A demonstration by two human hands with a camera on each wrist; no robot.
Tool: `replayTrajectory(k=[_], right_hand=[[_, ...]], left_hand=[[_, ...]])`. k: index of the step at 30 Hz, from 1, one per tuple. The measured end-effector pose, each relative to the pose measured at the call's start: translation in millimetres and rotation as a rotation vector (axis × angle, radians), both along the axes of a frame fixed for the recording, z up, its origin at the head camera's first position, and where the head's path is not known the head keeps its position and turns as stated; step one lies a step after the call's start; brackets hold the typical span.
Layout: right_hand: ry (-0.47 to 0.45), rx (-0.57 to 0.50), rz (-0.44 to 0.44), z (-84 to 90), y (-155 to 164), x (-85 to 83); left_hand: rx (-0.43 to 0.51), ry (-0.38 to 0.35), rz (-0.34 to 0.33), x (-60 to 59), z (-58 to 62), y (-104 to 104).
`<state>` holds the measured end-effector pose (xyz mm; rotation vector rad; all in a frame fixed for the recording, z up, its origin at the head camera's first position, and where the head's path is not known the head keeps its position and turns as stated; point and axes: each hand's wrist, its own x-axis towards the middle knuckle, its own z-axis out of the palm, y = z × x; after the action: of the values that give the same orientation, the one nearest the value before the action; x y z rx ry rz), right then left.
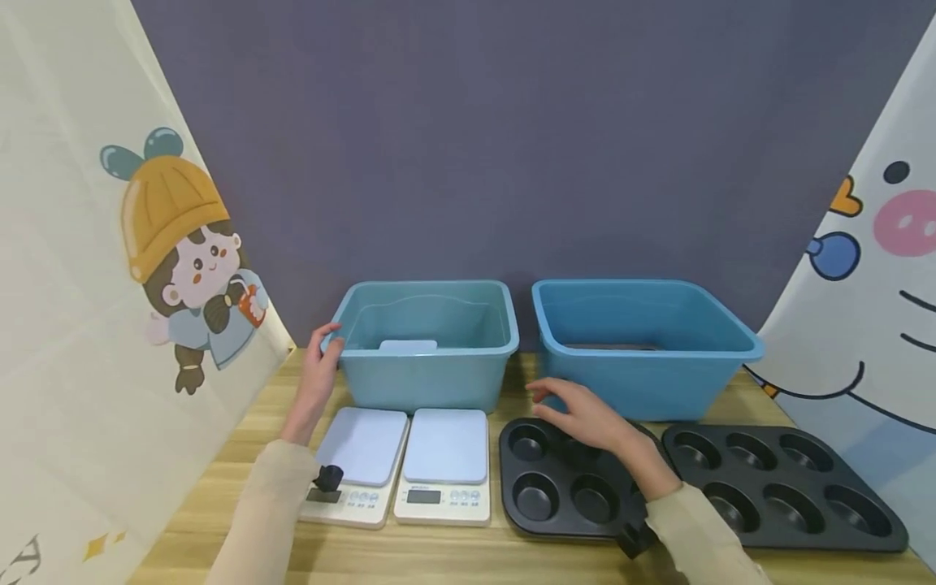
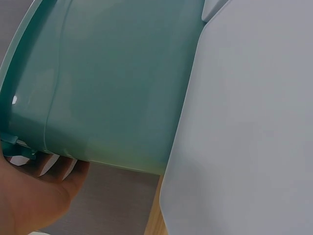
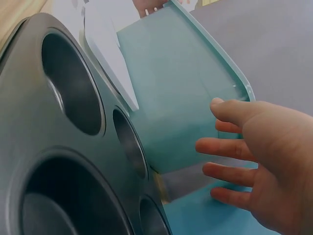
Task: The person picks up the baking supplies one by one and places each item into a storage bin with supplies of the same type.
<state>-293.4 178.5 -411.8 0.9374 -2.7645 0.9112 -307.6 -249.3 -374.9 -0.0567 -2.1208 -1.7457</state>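
Note:
A pale green plastic bin [image 1: 420, 382] stands at the back left, a small white flat-topped thing [image 1: 407, 346] showing inside it. My left hand [image 1: 318, 374] is at its left rim, fingers bent round the lip in the left wrist view. My right hand [image 1: 585, 414] hovers over a black muffin pan [image 1: 563, 520], near the gap between the green bin and a blue bin [image 1: 636, 390]. Its fingers are spread and loosely bent in the right wrist view [image 3: 279, 152], with nothing held. Two white kitchen scales [image 1: 442, 447] lie before the green bin.
Another black muffin pan [image 1: 790, 487] lies at the right, beside the first. Something dark shows low inside the blue bin. A dark grey cloth [image 1: 468, 146] hangs behind the wooden table [image 1: 219, 520], with printed pale cloths at both sides.

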Motion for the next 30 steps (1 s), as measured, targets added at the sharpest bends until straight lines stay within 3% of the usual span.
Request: replayTrajectory(k=[14,22,30], right_hand=[[-0.055,0.017,0.061,0.1,-24,-9.8],[-0.121,0.024,0.087,-0.6,-38,-10.8],[-0.144,0.039,0.092,-6.1,-52,-16.7]], left_hand=[[0.027,0.012,0.012,-3.7,0.0,2],[0.085,-0.029,0.006,-1.9,-4.7,5],[0.101,0.016,0.033,-4.1,-4.9,7]])
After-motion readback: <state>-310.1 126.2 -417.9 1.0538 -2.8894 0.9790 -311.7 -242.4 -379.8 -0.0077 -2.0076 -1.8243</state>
